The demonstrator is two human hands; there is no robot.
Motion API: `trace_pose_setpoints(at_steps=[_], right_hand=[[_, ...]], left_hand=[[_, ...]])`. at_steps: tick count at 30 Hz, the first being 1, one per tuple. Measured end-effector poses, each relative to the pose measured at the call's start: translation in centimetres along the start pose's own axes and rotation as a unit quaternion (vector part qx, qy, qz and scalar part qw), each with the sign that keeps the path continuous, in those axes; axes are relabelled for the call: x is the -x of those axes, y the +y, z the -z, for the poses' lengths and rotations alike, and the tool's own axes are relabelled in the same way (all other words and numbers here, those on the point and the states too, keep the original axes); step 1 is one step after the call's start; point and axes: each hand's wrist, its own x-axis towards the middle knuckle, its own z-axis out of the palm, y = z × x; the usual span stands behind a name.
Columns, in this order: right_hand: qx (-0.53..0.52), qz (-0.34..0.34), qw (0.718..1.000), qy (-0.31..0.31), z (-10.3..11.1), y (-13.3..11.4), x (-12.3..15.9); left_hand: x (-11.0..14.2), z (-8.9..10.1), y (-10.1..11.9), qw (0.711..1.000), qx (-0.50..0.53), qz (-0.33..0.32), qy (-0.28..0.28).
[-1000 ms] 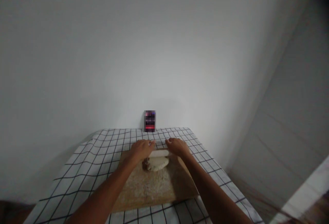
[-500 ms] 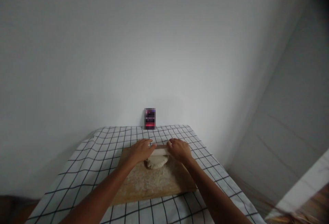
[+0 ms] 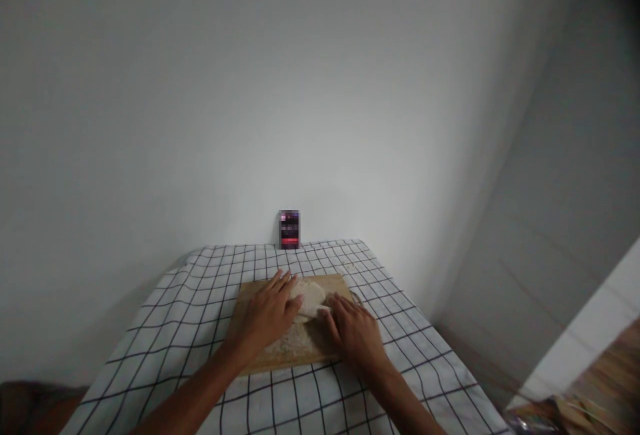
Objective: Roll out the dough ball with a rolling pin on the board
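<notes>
A round of pale dough (image 3: 310,294) lies on the floured wooden board (image 3: 280,360). Across its near part runs a short, light-coloured rolling pin (image 3: 314,313), visible only in the gap between my hands. My left hand (image 3: 273,305) rests over the pin's left end, fingers stretched forward and thumb pointing inward. Over the right end lies my right hand (image 3: 353,325), its fingers extended forward and to the left. Both palms hide the ends of the pin, and the left hand covers part of the dough's edge.
A white cloth with dark grid lines (image 3: 170,318) covers the table under the board. A small dark upright object (image 3: 289,229), blurred by pixels, leans at the wall (image 3: 320,102). Some items (image 3: 560,415) lie on the floor at the lower right.
Both hands and the rolling pin have come back toward me, from the dough's far side to its near part. My fingers have straightened. More of the dough's far side shows.
</notes>
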Motion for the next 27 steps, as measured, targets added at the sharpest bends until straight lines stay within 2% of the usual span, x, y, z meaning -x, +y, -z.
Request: trace_pose_setpoints(at_steps=[4, 9, 11, 14, 16, 17, 19, 21, 24, 27], right_hand=[[-0.031, 0.018, 0.999, 0.030, -0.1, -0.2, 1.2], [-0.067, -0.002, 0.995, 0.073, -0.4, -0.3, 1.5], [-0.091, -0.018, 0.993, 0.076, -0.8, 0.1, 1.4], [-0.162, -0.040, 0.982, 0.087, -1.4, 1.1, 1.2], [-0.240, -0.065, 0.962, 0.110, -1.6, 1.9, 1.1], [-0.282, -0.087, 0.948, 0.123, -1.7, 2.3, 1.0], [-0.357, -0.141, 0.913, 0.141, -1.7, 2.9, 0.9], [-0.404, -0.183, 0.883, 0.155, -1.6, 3.2, 0.9], [-0.438, -0.194, 0.863, 0.158, -1.5, 3.2, 1.1], [-0.461, -0.193, 0.854, 0.146, -1.5, 3.1, 1.2]], left_hand=[[1.8, 0.3, 0.4, 0.999, 0.022, -0.010, 0.022], [3.6, 0.7, 0.1, 0.993, 0.109, 0.030, -0.027], [3.9, 1.0, -1.0, 0.976, 0.205, 0.064, -0.035], [3.9, 1.5, -3.3, 0.923, 0.348, 0.164, 0.010], [3.6, 1.7, -4.5, 0.901, 0.373, 0.216, 0.050], [3.4, 1.8, -4.8, 0.902, 0.367, 0.221, 0.061], [2.9, 1.8, -4.6, 0.923, 0.332, 0.183, 0.068], [2.2, 1.7, -3.2, 0.951, 0.279, 0.119, 0.066], [0.8, 1.3, -0.1, 0.979, 0.201, 0.018, 0.031], [-1.0, 0.7, 2.4, 0.986, 0.143, -0.080, -0.042]])
